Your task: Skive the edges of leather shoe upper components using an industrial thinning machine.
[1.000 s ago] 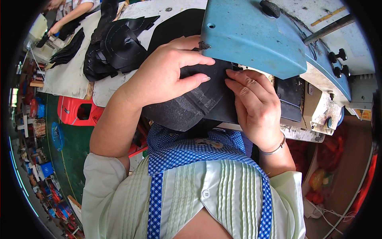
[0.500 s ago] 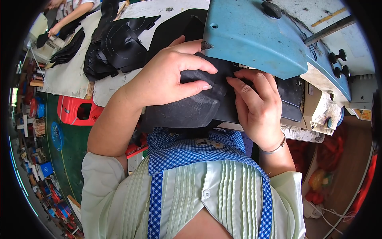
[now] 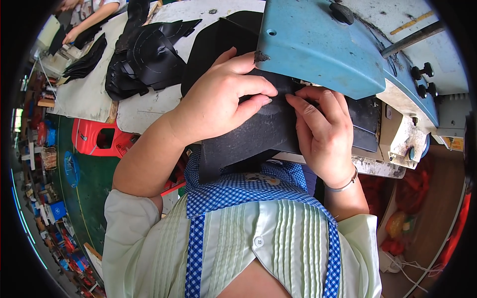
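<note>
A black leather-like sheet piece (image 3: 243, 136) lies under both my hands, its near end hanging over the table edge toward my apron. My left hand (image 3: 223, 92) is on its left part, thumb and forefinger drawn together at the sheet. Close by, my right hand (image 3: 323, 116), with a metal bangle at the wrist, has its fingers curled and pinched at the piece's right side. The blue machine head (image 3: 323, 54) overhangs both sets of fingertips and hides whatever works beneath it.
Stacked black cut pieces (image 3: 149, 54) lie on the white table (image 3: 136, 109) to the left, with another black pile (image 3: 87, 62) beyond. A co-worker's arm (image 3: 94, 20) is at the far left. A red plastic stool (image 3: 97, 136) stands below the table.
The sheet has turned, its near end swinging right and down. My left hand has shifted slightly right, and its thumb and forefinger have come closer together. My right hand barely moved.
</note>
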The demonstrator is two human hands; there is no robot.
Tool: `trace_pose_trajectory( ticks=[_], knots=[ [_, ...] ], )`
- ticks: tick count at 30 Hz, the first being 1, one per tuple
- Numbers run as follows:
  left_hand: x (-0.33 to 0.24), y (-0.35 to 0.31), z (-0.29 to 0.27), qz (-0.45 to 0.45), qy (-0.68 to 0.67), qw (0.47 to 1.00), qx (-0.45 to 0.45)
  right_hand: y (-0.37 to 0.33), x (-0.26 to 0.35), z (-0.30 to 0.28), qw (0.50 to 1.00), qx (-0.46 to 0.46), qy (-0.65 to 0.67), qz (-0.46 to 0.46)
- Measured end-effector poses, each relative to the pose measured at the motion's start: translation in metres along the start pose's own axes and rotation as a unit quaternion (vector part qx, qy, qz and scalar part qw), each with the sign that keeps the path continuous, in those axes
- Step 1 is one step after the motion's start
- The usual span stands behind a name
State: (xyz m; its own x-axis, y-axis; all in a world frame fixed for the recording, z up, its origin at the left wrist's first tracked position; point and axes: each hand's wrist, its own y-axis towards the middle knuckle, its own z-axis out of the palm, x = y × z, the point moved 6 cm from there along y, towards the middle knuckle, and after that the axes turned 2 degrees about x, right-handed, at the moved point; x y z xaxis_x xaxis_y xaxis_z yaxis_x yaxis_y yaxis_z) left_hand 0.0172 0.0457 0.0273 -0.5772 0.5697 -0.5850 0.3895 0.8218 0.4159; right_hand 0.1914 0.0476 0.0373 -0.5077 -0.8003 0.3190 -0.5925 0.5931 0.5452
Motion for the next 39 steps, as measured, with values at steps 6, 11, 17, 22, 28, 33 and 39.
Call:
trace_pose_trajectory(
  ticks=[6,11,17,22,28,33,39],
  knots=[
    [-0.001,0.001,0.002,0.02,0.051,0.998,-0.006,0.0,0.001,-0.001,1.0,0.0,-0.018,-0.005],
    [-0.001,-0.002,0.005,0.022,0.111,0.993,-0.019,0.001,0.002,0.001,1.0,0.013,-0.024,-0.004],
    [0.006,0.0,0.003,0.027,0.136,0.99,0.001,0.003,0.001,0.005,0.999,0.033,-0.031,0.012],
    [0.01,0.005,0.004,0.028,0.151,0.988,0.004,0.003,-0.001,0.007,0.999,0.035,-0.023,0.021],
    [0.009,0.01,0.005,0.025,0.165,0.986,0.006,0.004,0.001,0.005,0.997,0.048,-0.051,0.024],
    [0.016,0.012,0.003,0.022,0.16,0.987,0.007,0.004,0.0,0.006,0.998,0.046,-0.046,0.022],
    [0.025,0.016,0.0,0.007,0.16,0.987,0.017,0.003,0.0,0.004,0.998,0.038,-0.036,0.025]
  ],
)
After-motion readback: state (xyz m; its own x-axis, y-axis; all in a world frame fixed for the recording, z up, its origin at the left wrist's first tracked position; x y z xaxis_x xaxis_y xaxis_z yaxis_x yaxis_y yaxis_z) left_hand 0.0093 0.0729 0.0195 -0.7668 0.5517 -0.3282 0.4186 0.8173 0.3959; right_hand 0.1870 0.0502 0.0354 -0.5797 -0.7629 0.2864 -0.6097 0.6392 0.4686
